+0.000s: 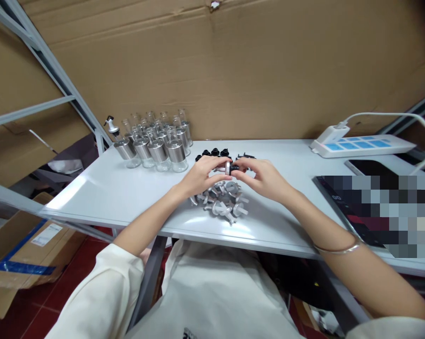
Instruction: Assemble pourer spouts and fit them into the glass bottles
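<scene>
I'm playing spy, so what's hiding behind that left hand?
Small black parts peek out past the left hand on the white table. The hand covers some of that spot, so I can't tell how many parts there are.

A hand could pass over the white table (102,193) at near left or just left of the power strip (362,149), but bottles (158,151) block the far left and silver-grey parts (220,207) the near middle.
</scene>
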A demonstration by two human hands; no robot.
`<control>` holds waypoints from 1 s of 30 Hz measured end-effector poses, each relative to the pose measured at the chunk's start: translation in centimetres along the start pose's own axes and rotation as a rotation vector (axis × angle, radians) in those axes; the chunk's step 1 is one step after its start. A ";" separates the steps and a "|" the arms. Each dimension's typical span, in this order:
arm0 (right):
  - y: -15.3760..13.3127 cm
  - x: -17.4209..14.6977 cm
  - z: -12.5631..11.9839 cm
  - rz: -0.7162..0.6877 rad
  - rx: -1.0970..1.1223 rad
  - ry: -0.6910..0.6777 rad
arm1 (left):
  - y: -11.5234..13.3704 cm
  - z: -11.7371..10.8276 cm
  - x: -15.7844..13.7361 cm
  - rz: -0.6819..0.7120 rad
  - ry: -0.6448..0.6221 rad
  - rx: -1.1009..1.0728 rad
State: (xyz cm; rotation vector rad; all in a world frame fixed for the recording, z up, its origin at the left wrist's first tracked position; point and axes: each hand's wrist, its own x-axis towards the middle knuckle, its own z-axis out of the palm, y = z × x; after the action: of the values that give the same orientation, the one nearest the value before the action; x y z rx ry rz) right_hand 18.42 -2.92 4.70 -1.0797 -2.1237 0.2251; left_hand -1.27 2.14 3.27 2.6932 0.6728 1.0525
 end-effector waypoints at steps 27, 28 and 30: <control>-0.4 0.2 0.2 -0.515 -0.396 0.168 | 0.1 -1.2 0.7 -0.366 -0.291 -0.640; -0.5 0.2 0.2 -0.543 -0.437 0.171 | 0.1 -1.1 0.7 -0.383 -0.305 -0.678; -0.5 0.1 0.1 -0.574 -0.498 0.166 | 0.0 -1.2 0.8 -0.400 -0.333 -0.737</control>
State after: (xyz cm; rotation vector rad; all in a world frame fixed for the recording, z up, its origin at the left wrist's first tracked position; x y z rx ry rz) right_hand 18.01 -3.13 4.96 -0.6635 -2.2875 -0.6700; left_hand -1.56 2.50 4.63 1.9206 0.5753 0.5701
